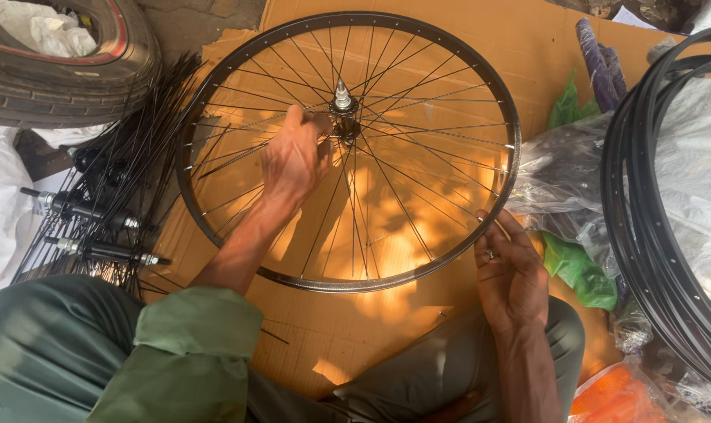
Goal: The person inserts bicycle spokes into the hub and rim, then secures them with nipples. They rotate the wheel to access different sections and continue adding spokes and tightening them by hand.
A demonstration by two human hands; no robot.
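Right hand (510, 274), nearest the camera, grips the near-right edge of the wheel rim (214, 235); fingers curled round it, thumb on top, a ring shows on one finger. Looks like it's just steadying the wheel. Left hand (295, 160) reaches over the spokes (406, 200) to the middle, fingertips pinched together right at the hub (344, 125); can't tell if there's a spoke end betw. them, too small.

Step in hand, prob.: lacing spokes into the hub w/ the wheel lying flat on cardboard (332, 337). Many spokes already run hub to rim, so fairly far along. Next move likely needs a fine pinch at the hub flange while the right hand holds or turns the rim.

Wheel sits just in front of the person's knees, hub under the left fingertips. Farther left: loose spokes (148, 129) and spare hubs (97, 211) on the ground. Far left a tyre (66, 86); at right a stack of bare rims (645, 227).
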